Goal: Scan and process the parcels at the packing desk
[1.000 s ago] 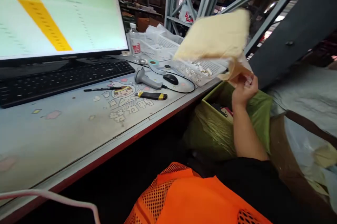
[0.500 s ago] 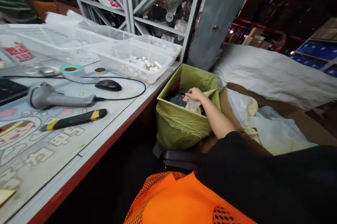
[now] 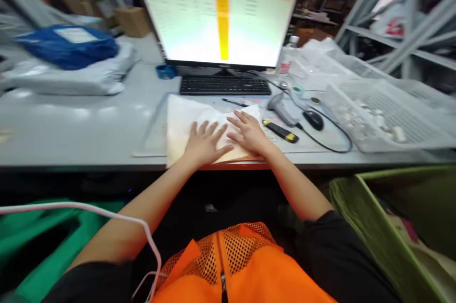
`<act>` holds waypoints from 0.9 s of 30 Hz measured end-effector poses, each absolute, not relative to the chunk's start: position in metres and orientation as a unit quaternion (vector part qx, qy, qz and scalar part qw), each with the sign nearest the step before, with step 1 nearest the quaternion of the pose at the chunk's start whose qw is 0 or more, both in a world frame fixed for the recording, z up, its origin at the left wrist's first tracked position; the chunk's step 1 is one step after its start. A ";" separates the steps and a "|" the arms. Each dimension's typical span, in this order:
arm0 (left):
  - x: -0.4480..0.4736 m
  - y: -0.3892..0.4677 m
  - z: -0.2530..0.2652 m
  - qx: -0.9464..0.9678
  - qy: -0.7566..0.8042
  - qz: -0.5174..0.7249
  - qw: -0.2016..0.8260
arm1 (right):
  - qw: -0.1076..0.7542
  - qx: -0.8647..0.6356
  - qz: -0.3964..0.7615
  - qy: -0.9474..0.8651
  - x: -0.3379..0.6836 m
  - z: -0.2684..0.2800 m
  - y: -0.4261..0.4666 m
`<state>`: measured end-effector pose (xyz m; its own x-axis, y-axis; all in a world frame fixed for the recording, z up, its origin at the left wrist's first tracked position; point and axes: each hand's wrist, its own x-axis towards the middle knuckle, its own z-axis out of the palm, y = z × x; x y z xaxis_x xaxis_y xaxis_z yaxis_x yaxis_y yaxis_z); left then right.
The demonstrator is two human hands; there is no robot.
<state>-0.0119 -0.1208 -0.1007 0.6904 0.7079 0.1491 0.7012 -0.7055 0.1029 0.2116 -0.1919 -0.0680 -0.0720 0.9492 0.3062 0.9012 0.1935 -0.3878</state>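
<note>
A white, paper-like packet or sheet point(image 3: 181, 118) lies at the desk's front edge, its lower part tinted yellowish. Flat on it rests my left hand point(image 3: 205, 144), fingers spread. My right hand point(image 3: 247, 133) also lies on it, fingers stretched out and pointing left. Just right of the right hand is a black and yellow box cutter point(image 3: 281, 131). Beyond that are a grey barcode scanner point(image 3: 284, 109) and a black mouse point(image 3: 313, 119). A dark pen point(image 3: 235, 102) lies behind the packet.
A monitor point(image 3: 192, 23) and keyboard point(image 3: 225, 86) stand behind the packet. Blue point(image 3: 71, 46) and grey parcels point(image 3: 64, 77) are stacked at left. White plastic baskets point(image 3: 409, 127) sit at right. A green-lined bin point(image 3: 359, 198) stands below the desk, right. A pink-white cable point(image 3: 81, 205) crosses lower left.
The view has swung left from the bin to the desk. My right hand has left the bin and now lies on the white packet; my left hand has come into view.
</note>
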 end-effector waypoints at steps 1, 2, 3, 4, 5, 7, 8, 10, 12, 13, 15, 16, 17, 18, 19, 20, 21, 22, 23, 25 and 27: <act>-0.021 -0.119 -0.101 0.912 0.399 0.090 0.028 | 0.196 -0.649 0.068 -0.732 0.205 -0.077 -0.178; -0.028 -0.116 -0.101 0.905 0.412 0.091 0.042 | 0.148 -0.669 0.085 -0.724 0.204 -0.085 -0.171; -0.033 -0.113 -0.101 0.896 0.430 0.091 0.056 | 0.111 -0.686 0.097 -0.712 0.208 -0.091 -0.169; -0.039 -0.109 -0.101 0.886 0.450 0.089 0.068 | 0.086 -0.702 0.100 -0.700 0.216 -0.096 -0.171; -0.045 -0.107 -0.101 0.877 0.466 0.084 0.078 | 0.070 -0.716 0.098 -0.688 0.224 -0.099 -0.176; -0.058 -0.104 -0.102 0.867 0.484 0.073 0.092 | 0.056 -0.736 0.088 -0.669 0.240 -0.100 -0.189; -0.064 -0.103 -0.102 0.867 0.485 0.070 0.096 | 0.059 -0.738 0.083 -0.667 0.245 -0.099 -0.196; -0.073 -0.102 -0.103 0.868 0.482 0.069 0.096 | 0.100 -0.727 0.054 -0.677 0.255 -0.092 -0.206; -0.080 -0.103 -0.104 0.863 0.492 0.069 0.092 | 0.167 -0.718 0.002 -0.676 0.269 -0.079 -0.212; -0.082 -0.103 -0.105 0.856 0.504 0.069 0.092 | 0.200 -0.724 -0.031 -0.659 0.279 -0.070 -0.213; -0.084 -0.106 -0.109 0.833 0.540 0.074 0.092 | 0.230 -0.768 -0.090 -0.591 0.305 -0.054 -0.212; -0.084 -0.108 -0.112 0.819 0.561 0.083 0.091 | 0.220 -0.798 -0.107 -0.551 0.318 -0.048 -0.209; -0.084 -0.111 -0.115 0.804 0.580 0.095 0.088 | 0.199 -0.826 -0.110 -0.516 0.329 -0.044 -0.204; -0.083 -0.114 -0.118 0.791 0.596 0.110 0.083 | 0.168 -0.851 -0.098 -0.489 0.337 -0.043 -0.197; -0.081 -0.117 -0.121 0.779 0.609 0.127 0.079 | 0.133 -0.870 -0.075 -0.470 0.341 -0.044 -0.189; -0.079 -0.120 -0.123 0.768 0.620 0.141 0.075 | 0.103 -0.882 -0.050 -0.457 0.342 -0.047 -0.179; -0.077 -0.122 -0.124 0.760 0.627 0.153 0.074 | 0.084 -0.890 -0.033 -0.447 0.340 -0.050 -0.168; -0.076 -0.124 -0.125 0.754 0.633 0.161 0.074 | 0.075 -0.896 -0.024 -0.436 0.335 -0.053 -0.158; -0.074 -0.125 -0.125 0.749 0.637 0.165 0.076 | 0.074 -0.902 -0.024 -0.425 0.330 -0.054 -0.150; -0.074 -0.126 -0.126 0.748 0.637 0.170 0.077 | 0.079 -0.908 -0.029 -0.410 0.323 -0.048 -0.138; -0.074 -0.126 -0.127 0.751 0.633 0.172 0.074 | 0.076 -0.903 0.002 -0.422 0.322 -0.031 -0.139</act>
